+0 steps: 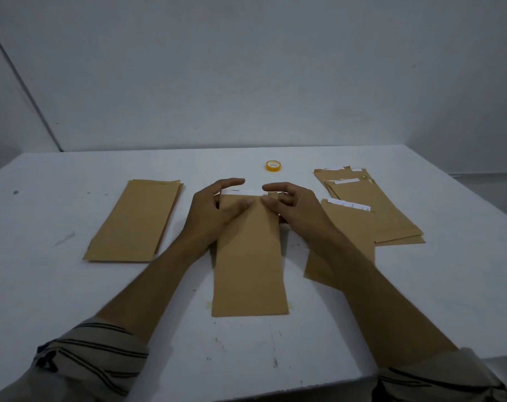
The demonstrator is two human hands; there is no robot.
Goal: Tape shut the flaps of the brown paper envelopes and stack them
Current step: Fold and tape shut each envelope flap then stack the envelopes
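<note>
A long brown paper envelope (247, 262) lies lengthwise in the middle of the white table (420, 300), its white-lined top edge far from me. My left hand (214, 210) holds its top left corner, thumb on the paper and fingers arched over the far edge. My right hand (292, 204) holds the top right corner the same way, thumb pressing near the middle. A small brown flap piece shows between my right fingers. A stack of brown envelopes (136, 219) lies to the left. A yellow tape roll (273, 165) sits behind my hands.
On the right lies a loose pile of brown envelopes (374, 207) with white strips at their tops, one of them (345, 242) partly under my right forearm. A grey wall rises behind the table. The table's front edge runs below my sleeves.
</note>
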